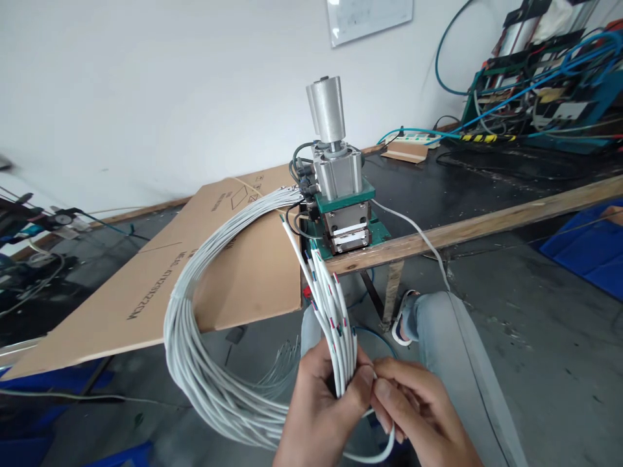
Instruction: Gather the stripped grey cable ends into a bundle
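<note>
My left hand point(321, 412) is wrapped round a bundle of white cables point(344, 353), whose cut ends point up and away from me. Short red, blue and green wire tips show at several ends, and one cable sticks out longer to the left. My right hand point(423, 402) is closed close beside the left thumb, pinching a single white cable point(387, 447) that loops below. Its end is hidden by my fingers. From the bundle, a thick coil of the same cable point(209, 376) curves left and back up onto the cardboard.
A pneumatic machine point(335, 172) with a silver cylinder and green plates stands at the table edge. Flattened cardboard point(253, 279) lies left of it. Behind on the right are a power strip point(413, 137) and another machine point(530, 84) with blue hoses. My knee point(452, 350) is below the table.
</note>
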`<state>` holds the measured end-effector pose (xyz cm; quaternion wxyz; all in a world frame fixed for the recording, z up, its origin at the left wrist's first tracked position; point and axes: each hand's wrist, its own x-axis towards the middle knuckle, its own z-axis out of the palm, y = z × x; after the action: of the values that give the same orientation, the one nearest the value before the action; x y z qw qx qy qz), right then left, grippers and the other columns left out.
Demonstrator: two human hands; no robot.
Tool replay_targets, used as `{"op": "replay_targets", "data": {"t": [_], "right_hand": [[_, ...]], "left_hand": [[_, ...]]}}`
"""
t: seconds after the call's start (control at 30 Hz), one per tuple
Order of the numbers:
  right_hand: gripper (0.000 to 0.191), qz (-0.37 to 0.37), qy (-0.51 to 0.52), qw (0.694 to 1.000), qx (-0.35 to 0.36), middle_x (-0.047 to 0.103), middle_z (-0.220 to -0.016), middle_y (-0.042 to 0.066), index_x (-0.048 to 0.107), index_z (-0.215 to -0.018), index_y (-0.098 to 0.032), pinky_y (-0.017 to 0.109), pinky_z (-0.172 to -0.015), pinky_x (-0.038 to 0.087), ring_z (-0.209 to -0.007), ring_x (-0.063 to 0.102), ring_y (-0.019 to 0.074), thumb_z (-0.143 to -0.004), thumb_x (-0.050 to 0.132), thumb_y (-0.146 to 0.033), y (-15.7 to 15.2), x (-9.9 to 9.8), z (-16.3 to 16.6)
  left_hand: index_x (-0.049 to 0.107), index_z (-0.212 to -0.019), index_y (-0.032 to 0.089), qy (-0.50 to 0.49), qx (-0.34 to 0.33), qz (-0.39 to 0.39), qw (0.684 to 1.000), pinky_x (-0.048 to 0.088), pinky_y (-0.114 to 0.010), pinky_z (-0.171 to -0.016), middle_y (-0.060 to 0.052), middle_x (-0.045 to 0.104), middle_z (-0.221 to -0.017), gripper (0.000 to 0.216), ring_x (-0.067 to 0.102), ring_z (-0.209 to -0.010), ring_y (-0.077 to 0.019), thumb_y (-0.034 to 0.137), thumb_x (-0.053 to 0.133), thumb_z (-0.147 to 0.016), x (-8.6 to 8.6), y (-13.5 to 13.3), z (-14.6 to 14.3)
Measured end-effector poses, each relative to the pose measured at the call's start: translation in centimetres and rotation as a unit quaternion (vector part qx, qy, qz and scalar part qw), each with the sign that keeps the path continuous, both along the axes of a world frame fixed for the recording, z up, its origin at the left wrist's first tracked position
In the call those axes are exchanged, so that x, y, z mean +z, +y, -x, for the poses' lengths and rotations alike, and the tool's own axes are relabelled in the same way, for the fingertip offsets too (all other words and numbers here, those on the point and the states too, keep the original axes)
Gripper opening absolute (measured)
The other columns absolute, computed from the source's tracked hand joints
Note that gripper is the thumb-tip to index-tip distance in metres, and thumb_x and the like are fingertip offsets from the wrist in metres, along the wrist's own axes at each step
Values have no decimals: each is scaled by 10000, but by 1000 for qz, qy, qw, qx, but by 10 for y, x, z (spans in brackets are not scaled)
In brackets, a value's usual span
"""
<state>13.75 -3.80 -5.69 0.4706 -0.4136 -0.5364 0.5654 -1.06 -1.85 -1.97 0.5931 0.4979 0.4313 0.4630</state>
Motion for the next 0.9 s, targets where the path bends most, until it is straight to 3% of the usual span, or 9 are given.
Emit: {"op": "replay_targets", "data": {"t": [0.1,0.23,0.33,0.43,0.53,0.6,0.73,0.83,0.9], "right_hand": [[416,-144,-127,981,-22,564,-660,-26,561,-754,-232,249,-588,442,-598,574,133,-1108,474,-433,0,4,-8],[303,-327,-297,896,-41,613,-683,-38,548,-820,-240,246,-597,470,-565,626,119,-1075,423,-134,1,11,-15],[292,-400,-370,837,-59,668,-708,3,595,-887,-240,317,-571,495,-563,658,173,-1058,397,-112,1,15,-19],[313,-419,-396,816,-44,674,-687,33,619,-876,-235,358,-533,493,-536,652,198,-1057,387,-128,1,15,-22],[319,-398,-389,830,-30,684,-700,41,623,-853,-237,358,-560,508,-553,659,203,-1065,402,-149,1,14,-25],[304,-363,-350,863,-31,664,-681,16,610,-825,-248,325,-570,507,-545,648,179,-1067,444,-172,1,13,-25],[350,-218,-197,955,-51,625,-641,-1,622,-752,-260,269,-549,474,-574,633,160,-1083,523,-316,1,7,-19],[393,-98,-102,984,-112,632,-656,25,667,-716,-253,293,-550,442,-608,597,185,-1035,614,-477,-2,-2,-11],[465,-43,-50,991,-113,550,-588,-4,627,-647,-238,291,-533,395,-538,509,150,-1007,644,-532,-3,-8,-5]], "left_hand": [[571,-656,199,76,25,12,997,297,-219,-504,74,447,-555,152,353,-527,-92,221,681,-759,13,2,-4],[564,-614,207,155,64,11,986,257,-222,-477,76,435,-523,60,330,-490,-85,230,605,-652,20,4,-11],[546,-601,220,179,62,-24,982,225,-221,-423,80,387,-490,65,302,-445,-83,268,572,-637,10,6,-15],[546,-584,218,187,59,-38,980,221,-220,-412,79,374,-484,86,295,-435,-80,262,573,-654,0,8,-17],[579,-626,214,146,34,-18,989,224,-214,-418,82,407,-497,51,297,-444,-78,229,608,-666,3,9,-16],[587,-653,212,120,29,9,992,266,-210,-454,79,440,-528,70,331,-479,-84,201,654,-666,10,8,-14],[643,-690,197,90,39,43,994,342,-232,-549,53,498,-596,174,400,-573,-115,268,778,-772,17,5,-7],[640,-714,196,66,19,43,997,335,-247,-553,56,470,-605,316,377,-573,-117,425,769,-889,9,2,-4],[623,-732,195,50,15,42,998,346,-249,-577,62,461,-616,378,376,-582,-114,496,753,-920,3,0,-4]]}}
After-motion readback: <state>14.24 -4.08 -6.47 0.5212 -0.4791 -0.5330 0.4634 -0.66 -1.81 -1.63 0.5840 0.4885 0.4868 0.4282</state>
